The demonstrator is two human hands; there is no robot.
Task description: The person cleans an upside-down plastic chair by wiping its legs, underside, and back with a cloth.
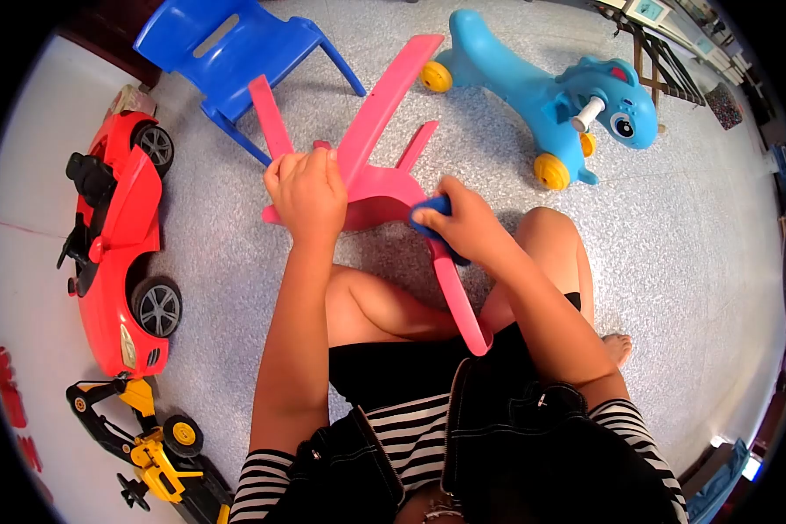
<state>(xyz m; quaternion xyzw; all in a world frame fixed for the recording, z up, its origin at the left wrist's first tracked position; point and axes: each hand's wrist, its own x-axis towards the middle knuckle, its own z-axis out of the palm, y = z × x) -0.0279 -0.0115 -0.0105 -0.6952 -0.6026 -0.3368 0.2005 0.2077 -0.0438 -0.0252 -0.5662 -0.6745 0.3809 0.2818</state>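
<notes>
A small pink plastic chair (pixel 384 183) is tipped over in front of my crossed legs, with its legs pointing up and away. My left hand (pixel 310 194) is closed around part of it on the left side. In my right hand (pixel 467 223) is a blue hand-sized object (pixel 430 216), which looks like a scrubbing brush. It is pressed against the right side of the chair, where a curved pink bar (pixel 458 301) comes down toward my lap. My fingers hide much of the blue object.
A blue plastic chair (pixel 240 57) stands beyond my left hand. A light-blue ride-on animal (pixel 515 83) with yellow wheels is at the far right. Along the left wall are a red toy car (pixel 118 253) and a yellow-and-black toy digger (pixel 157 458). The floor (pixel 672 262) is speckled grey.
</notes>
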